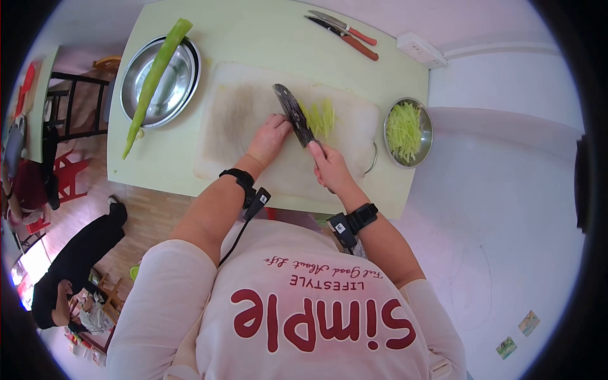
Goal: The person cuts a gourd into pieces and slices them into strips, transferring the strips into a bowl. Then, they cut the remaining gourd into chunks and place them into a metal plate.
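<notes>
Pale green table under everything, with a white cutting board lying wide across its middle. At ten o'clock from the board, a steel basin with a long green stalk laid across it, running from one o'clock down to seven. At three o'clock from the board, a small steel bowl filled with pale green shreds. Two red-handled tools at twelve o'clock, near the far edge. On the board, a dark knife, long axis from eleven o'clock at the tip to five at the handle. Right hand closed around the handle at the five o'clock end. Left hand fingers curled, resting on the board just beside the blade's left face. Pile of cut strips touching the blade's right side, at two o'clock from the right hand, nearer that hand than the left.
</notes>
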Available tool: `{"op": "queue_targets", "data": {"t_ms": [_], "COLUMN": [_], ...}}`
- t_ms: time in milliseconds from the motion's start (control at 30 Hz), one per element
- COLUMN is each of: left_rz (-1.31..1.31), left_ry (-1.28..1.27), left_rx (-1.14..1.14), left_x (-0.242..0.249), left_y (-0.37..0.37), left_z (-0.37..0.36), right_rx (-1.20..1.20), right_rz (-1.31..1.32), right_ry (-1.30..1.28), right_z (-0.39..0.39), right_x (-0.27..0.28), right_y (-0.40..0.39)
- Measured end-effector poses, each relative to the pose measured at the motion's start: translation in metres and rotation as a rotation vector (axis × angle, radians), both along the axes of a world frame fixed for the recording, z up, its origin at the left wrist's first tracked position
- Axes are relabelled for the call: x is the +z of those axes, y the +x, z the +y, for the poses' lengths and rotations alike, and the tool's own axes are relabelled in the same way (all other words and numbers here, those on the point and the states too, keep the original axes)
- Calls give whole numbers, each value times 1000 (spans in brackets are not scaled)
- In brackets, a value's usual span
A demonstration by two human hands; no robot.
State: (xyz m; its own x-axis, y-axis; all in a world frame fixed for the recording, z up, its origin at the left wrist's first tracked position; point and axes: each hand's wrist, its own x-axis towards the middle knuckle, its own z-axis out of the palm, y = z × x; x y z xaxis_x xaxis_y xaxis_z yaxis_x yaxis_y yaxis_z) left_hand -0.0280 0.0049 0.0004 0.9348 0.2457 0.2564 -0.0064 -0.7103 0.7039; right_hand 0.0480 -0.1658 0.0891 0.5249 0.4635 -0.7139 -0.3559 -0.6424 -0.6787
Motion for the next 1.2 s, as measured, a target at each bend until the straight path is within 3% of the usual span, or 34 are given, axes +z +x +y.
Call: {"op": "queue_targets", "data": {"t_ms": [100,167,300,400,467,533,567,633,667,733,800,833,900,1200], "left_rz": [-1,-6,-9,33,42,166,154,88,73,-95,157,148,236,267], "left_ry": [6,17,11,8,-2,-426,-412,-488,-473,-145,-142,-123,106,154], "left_rx": [-2,-8,-11,-20,-23,199,179,421,400,-9,-322,-322,-569,-597], "left_x": [-1,-3,-4,2,4,13,17,51,64,86,92,99,109,87], "left_y": [0,1,2,6,11,17,19,23,26,28,28,25,16,28], "left_z": [0,0,2,5,6,9,13,21,24,29,26,24,18,21], "right_rx": [55,139,72,-19,59,132,217,278,368,358,360,355,343,466], "right_rz": [-46,-321,-187,-297,-434,-580,-713,-827,-922,-954,-988,-988,-996,-1003], "right_ry": [-45,9,-9,13,-47,-72,-108,-155,-211,-213,-206,-192,-170,13], "right_z": [-1,-3,-4,-16,-26,-36,-40,-42,-42,-40,-35,-33,-30,-32], "right_x": [-13,-28,-17,-6,10,13,15,23,27,29,28,27,26,22], "right_y": [-1,-4,2,3,7,7,5,1,0,-3,-4,-4,-2,2]}}
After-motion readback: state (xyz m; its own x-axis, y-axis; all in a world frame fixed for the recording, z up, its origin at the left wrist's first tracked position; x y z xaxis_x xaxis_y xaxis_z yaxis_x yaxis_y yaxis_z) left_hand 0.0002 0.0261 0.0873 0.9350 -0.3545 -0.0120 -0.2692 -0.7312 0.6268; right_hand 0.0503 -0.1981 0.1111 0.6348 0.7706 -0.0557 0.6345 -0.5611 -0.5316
